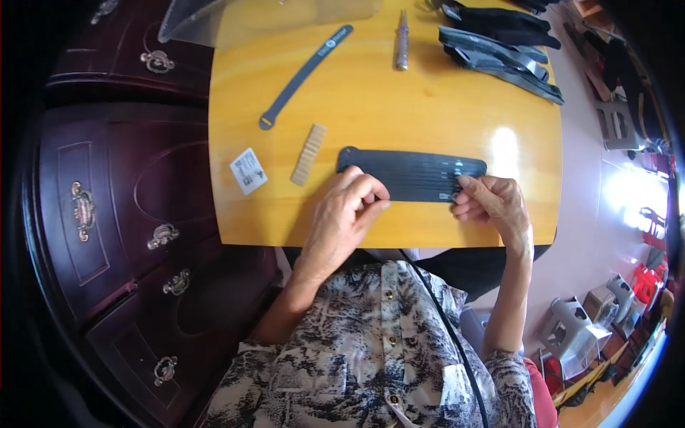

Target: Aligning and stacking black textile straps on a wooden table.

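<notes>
Several flat black straps [407, 175] lie side by side in a stack near the table's front edge, with small pale print at their right end. My left hand [346, 210] is closed at the lower left corner of this stack, thumb and forefinger pinched together. At the other end, my right hand [494, 203] pinches the lower right corner between thumb and fingers. Parts of both corners are hidden under my fingers. A single dark grey strap [303, 78] with a slotted end lies apart, farther back and to the left.
Left of the stack are a ribbed tan strip [309, 155] and a white printed label [248, 171]. A slim pointed tool [402, 46] lies farther back. Bundled black straps [499, 60] fill the back right; a clear bin [264, 21] stands back left. Dark cabinets [135, 207] flank the yellow table [385, 107].
</notes>
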Demonstrator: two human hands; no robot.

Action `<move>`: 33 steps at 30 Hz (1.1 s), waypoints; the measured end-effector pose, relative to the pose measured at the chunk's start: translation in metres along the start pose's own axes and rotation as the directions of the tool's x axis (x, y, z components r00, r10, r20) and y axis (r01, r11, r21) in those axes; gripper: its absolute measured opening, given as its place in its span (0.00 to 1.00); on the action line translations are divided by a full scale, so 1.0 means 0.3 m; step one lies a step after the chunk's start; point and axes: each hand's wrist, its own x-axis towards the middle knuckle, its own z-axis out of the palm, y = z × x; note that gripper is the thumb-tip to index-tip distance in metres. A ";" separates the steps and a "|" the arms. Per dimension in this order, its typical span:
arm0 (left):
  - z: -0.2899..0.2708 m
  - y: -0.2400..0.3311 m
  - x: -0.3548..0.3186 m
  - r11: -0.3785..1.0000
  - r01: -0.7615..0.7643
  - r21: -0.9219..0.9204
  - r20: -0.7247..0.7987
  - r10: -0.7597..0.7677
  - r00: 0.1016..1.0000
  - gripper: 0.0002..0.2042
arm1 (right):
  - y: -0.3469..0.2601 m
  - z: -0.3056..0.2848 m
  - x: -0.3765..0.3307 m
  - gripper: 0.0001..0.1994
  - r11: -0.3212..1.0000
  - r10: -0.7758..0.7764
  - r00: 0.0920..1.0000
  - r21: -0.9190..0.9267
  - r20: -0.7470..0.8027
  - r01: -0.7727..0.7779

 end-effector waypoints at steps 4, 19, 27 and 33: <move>-0.009 -0.011 -0.010 0.995 -0.013 -0.098 0.036 0.017 0.999 0.04 | 0.014 0.008 0.008 0.19 0.999 -0.024 1.000 0.024 -0.011 0.025; -0.311 -0.227 0.184 0.869 0.098 0.485 -0.444 0.148 0.884 0.12 | -0.012 0.038 -0.104 0.18 0.960 -0.280 0.951 -0.011 -0.133 0.281; -0.307 -0.169 0.163 0.972 0.230 -0.043 -0.429 -0.226 0.875 0.07 | -0.079 0.127 -0.094 0.16 0.928 -0.369 0.927 -0.090 -0.070 0.362; -0.304 -0.045 -0.058 0.916 -0.271 0.297 -0.456 0.385 0.803 0.08 | -0.241 0.347 -0.107 0.24 0.038 -0.896 0.327 -0.681 0.301 0.731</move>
